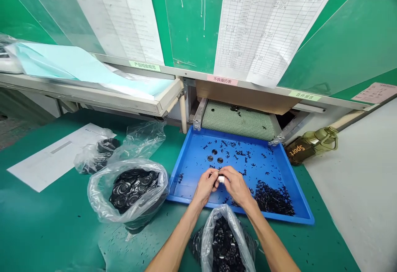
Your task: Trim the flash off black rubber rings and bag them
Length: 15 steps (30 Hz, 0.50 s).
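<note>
Over the near part of the blue tray (198, 148), my left hand (205, 186) and my right hand (237, 185) meet with their fingertips pinched together. A small dark bit shows between them, but the fingers hide most of it and I cannot make out what it is. One right finger wears a white wrap (221, 179). Just beyond the fingertips lie three black rubber rings (220, 160). Small black scraps are scattered over the tray, with a dense heap of scraps (273, 199) at its near right. Below my hands stands an open plastic bag (208, 239) of small black parts.
Left of the tray is a larger open bag (99, 206) of black discs. Behind it are a smaller bag (93, 158) and a white sheet (56, 156). A green conveyor belt (238, 121) ends at the tray's far edge. A bottle (310, 146) lies at the right.
</note>
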### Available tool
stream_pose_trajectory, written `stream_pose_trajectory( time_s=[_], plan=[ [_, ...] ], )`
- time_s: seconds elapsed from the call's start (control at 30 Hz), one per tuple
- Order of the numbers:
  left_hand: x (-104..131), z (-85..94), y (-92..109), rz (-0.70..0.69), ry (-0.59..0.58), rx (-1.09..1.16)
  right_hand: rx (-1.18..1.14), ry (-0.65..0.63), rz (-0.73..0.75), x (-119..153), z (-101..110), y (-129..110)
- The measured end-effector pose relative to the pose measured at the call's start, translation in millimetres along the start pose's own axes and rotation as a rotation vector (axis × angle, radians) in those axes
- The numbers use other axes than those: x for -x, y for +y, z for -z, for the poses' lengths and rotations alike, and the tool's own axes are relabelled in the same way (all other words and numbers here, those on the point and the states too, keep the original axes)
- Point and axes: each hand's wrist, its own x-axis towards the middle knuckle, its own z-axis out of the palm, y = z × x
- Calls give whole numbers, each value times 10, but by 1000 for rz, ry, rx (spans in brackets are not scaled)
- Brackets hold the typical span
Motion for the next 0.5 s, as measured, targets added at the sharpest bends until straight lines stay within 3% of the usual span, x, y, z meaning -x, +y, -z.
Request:
stream_pose_trajectory(
  time_s=[0.27, 0.43, 0.5],
  plan=[
    [30, -22, 14, -103, -65, -285, -364, -98, -337, -15, 3, 237],
    [38, -23, -12, -119, -76, -325, -234, -15, -304, 15, -75, 246],
    [25, -12, -34, -116, -66, -305, -151, -56, -335, -34, -95, 276]
  ],
)
